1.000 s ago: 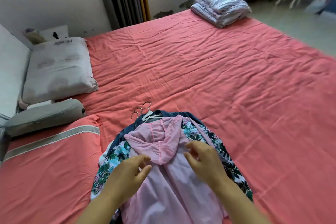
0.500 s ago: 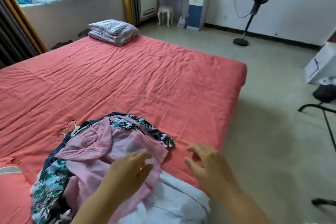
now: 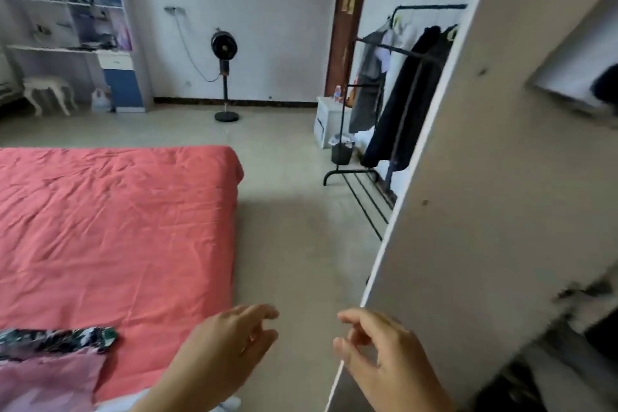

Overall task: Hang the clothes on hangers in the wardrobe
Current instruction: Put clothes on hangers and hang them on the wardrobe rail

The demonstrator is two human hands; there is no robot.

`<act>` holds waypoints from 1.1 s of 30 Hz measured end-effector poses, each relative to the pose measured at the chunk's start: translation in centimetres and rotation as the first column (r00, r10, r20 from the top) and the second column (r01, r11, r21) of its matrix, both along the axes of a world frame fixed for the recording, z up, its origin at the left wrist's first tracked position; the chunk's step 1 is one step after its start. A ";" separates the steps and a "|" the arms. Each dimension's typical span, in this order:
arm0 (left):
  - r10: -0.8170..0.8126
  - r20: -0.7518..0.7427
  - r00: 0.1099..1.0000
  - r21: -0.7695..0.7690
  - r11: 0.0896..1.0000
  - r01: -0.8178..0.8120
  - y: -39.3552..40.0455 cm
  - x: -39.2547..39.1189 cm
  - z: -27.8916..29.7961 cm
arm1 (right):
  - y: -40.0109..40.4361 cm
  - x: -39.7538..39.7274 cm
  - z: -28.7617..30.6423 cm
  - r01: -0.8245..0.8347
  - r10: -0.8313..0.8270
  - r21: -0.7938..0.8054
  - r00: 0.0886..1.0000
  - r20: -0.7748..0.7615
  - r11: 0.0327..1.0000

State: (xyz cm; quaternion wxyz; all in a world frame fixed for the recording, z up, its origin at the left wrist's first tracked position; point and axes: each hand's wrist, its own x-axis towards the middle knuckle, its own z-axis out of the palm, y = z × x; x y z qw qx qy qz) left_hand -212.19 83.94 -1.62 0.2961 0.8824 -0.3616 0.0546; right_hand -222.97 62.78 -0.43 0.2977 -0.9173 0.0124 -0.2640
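Note:
The pile of clothes lies at the bottom left on the red bed: a pink hooded top over a floral garment. My left hand hovers off the bed's edge, fingers loosely curled, holding nothing. My right hand is in front of the white wardrobe door, fingers loosely bent and empty. The hangers are out of view. The wardrobe's dark inside shows at the right edge, blurred.
A black clothes rack with a dark coat and a grey garment stands behind the door. A standing fan, a small bin, a white stool and a shelf unit line the far wall. Bare floor lies between bed and wardrobe.
My view has swung right from the bed toward the wardrobe. Both hands have let go of the pink top and come off the pile, now over the floor by the door.

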 end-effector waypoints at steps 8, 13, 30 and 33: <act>-0.412 0.003 0.911 0.052 0.910 0.412 -18.2 -10.7 4.5 | -12.6 -17.3 4.6 0.410 -0.412 0.066 0.911 0.016 0.910; -0.571 0.121 0.812 0.005 0.818 0.575 -29.0 -15.5 10.0 | -19.4 -25.3 9.6 0.604 -0.600 0.012 0.789 0.131 0.797; -0.801 0.476 0.364 -0.274 0.258 0.926 -57.1 -23.9 28.6 | -34.0 -31.2 28.3 0.909 -0.732 -0.113 0.392 0.558 0.401; -0.801 0.521 0.294 -0.307 0.145 0.940 -61.4 -24.7 32.9 | -36.5 -31.4 33.0 0.943 -0.736 -0.115 0.316 0.598 0.311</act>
